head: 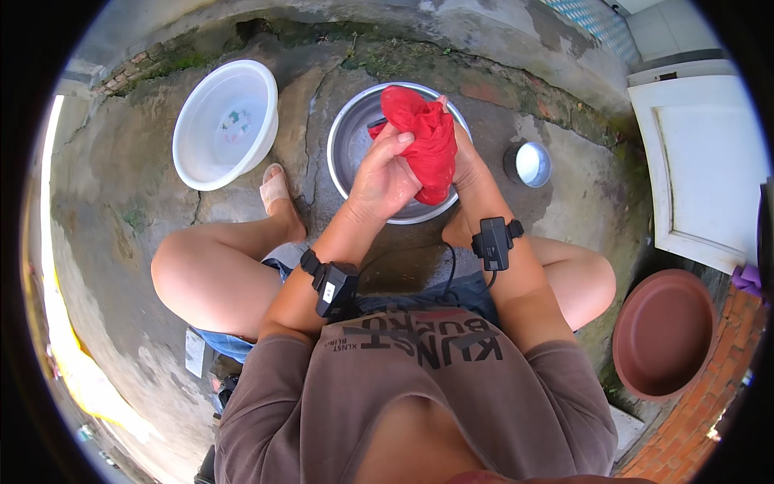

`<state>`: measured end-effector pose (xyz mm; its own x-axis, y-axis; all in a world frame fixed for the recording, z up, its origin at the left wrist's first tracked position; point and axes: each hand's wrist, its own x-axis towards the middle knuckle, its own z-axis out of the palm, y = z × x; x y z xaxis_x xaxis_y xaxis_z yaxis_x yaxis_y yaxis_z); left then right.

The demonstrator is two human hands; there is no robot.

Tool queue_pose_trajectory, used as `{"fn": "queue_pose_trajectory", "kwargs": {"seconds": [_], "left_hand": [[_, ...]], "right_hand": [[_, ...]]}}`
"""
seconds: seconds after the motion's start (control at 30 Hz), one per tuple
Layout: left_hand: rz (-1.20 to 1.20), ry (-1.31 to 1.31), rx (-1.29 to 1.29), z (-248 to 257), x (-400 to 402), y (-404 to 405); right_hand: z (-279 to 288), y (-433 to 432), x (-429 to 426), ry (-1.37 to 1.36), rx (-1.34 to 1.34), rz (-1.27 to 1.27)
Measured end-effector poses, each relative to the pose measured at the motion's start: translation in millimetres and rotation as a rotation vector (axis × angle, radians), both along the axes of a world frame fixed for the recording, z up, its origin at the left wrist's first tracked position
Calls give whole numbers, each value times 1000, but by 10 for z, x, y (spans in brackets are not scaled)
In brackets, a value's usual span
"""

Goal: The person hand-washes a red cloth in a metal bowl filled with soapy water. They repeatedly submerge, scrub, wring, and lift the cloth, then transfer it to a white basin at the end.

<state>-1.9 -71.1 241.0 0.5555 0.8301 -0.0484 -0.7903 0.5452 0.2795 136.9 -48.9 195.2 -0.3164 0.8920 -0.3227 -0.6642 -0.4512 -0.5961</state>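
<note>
A bunched, wet-looking red cloth point(428, 145) is held up between my two hands, above a wide metal basin point(343, 163) on the ground. My left hand point(387, 175) grips the cloth from its left and lower side, thumb on top. On the cloth's right side is my right hand point(461, 145), its fingers mostly hidden behind the fabric. Something small and dark shows at the left edge of the cloth, over the basin; I cannot tell what it is. The cloth and my hands hide much of the basin's inside.
A white plastic basin point(225, 163) stands on the concrete at the left. Right of the metal basin is a small metal pot point(533, 164). A brown plastic basin point(665, 336) lies at the far right, below a white door panel point(701, 163). A low mossy wall edge runs behind.
</note>
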Motion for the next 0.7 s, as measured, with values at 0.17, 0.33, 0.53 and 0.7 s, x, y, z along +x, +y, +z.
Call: {"fn": "queue_pose_trajectory", "kwargs": {"seconds": [0.17,0.33,0.53,0.7], "left_hand": [[122,113,-33,-494,31,268],[258,702,-354,-1530,-102,525],[16,712,-451,-2190,-42,458],[-87,747,-467,-2454,154,401]], "right_hand": [[-378,61,82,-138,-50,-171],[-1625,36,555,-737,-187,-600],[-2254,-4,804,-1565,-40,-392],[-2301,29,679,-1662,259,-495]]}}
